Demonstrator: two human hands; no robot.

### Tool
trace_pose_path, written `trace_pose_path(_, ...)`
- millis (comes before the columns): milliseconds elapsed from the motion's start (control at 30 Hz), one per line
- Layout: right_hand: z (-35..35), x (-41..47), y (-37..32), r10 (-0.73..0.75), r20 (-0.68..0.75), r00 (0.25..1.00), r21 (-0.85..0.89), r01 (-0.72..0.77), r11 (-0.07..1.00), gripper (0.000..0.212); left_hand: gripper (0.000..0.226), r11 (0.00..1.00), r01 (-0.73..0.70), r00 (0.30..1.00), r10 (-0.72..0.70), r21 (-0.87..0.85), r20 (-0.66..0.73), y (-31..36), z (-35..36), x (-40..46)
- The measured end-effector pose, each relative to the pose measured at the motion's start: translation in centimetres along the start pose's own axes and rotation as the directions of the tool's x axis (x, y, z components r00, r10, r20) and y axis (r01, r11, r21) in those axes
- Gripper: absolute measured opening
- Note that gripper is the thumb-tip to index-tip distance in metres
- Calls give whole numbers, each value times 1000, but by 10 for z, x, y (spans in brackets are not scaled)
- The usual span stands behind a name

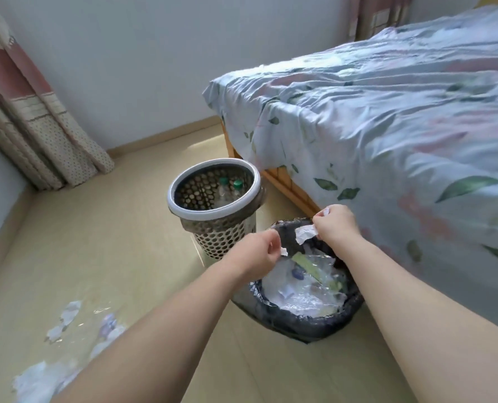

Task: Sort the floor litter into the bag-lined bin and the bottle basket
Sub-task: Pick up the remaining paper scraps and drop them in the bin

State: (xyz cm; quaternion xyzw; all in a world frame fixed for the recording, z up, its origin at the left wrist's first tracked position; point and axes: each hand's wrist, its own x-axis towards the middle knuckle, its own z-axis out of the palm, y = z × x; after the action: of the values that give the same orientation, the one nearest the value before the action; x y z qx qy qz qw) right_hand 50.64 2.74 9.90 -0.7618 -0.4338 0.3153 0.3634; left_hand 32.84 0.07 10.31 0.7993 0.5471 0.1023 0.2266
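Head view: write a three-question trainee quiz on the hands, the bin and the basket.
1. True or false: both hands are over the bag-lined bin.
2. What lies in the perforated basket? A) paper scraps B) bottles with green caps C) nothing
3. Fill in: loose litter lies on the floor to the person's ____.

Key:
1. True. The left hand pinches a small paper scrap; the right hand pinches a larger paper piece, both above the bin.
2. B, the bottles.
3. Left.
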Motion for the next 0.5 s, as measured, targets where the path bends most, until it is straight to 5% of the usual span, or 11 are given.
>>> trace_pose_path(133, 0, -2, 25, 35, 196, 980, -211, 8, 977, 20, 31, 987, 11, 956, -58, 162, 287, 14, 28, 7)
trace_pose_path(300, 12, -9, 21, -5, 172, 985, -280, 54, 958, 5, 34, 978, 43, 992, -67, 205, 112, 1, 5, -4)
trace_pose_path(500, 69, -48, -34, -318, 174, 932, -309, 358, 881, 31, 31, 962, 235, 972, -229, 137, -59, -94, -56, -56)
